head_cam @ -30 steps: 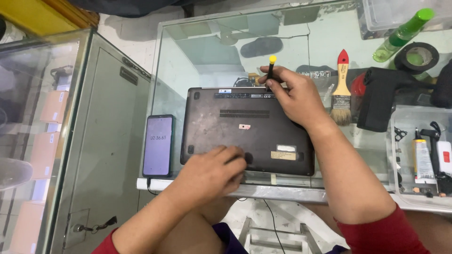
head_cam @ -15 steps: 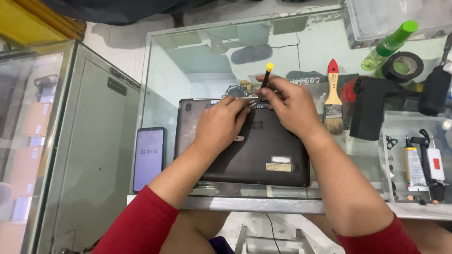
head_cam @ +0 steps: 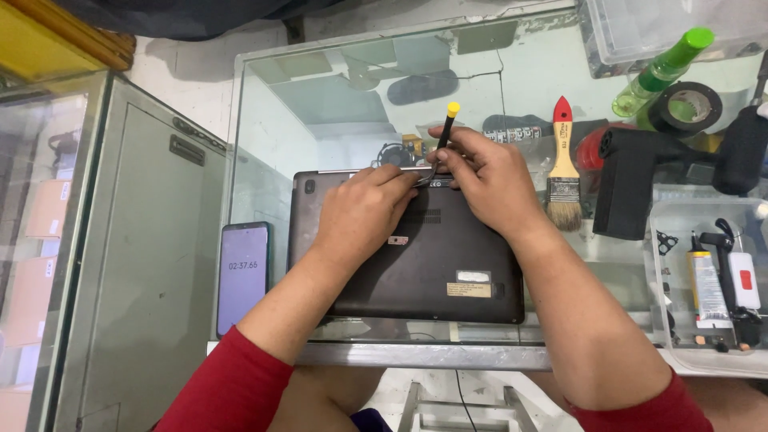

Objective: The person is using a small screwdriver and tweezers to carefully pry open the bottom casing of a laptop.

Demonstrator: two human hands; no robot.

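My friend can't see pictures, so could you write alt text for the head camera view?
Two hands work at the far edge of an upside-down dark laptop on a glass counter: the right hand holds a yellow-tipped screwdriver, the left hand rests beside it. A phone lies left, a paintbrush right.

Lighting: bright, even, diffuse. Glass desk (head_cam: 320, 112) top shows pale reflections toward its far edge. Shadows soft. Focus sharp.

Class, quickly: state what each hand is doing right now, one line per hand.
Left hand: fingers curled, resting on the laptop near its far edge; holding nothing visible.
Right hand: closed on the screwdriver.
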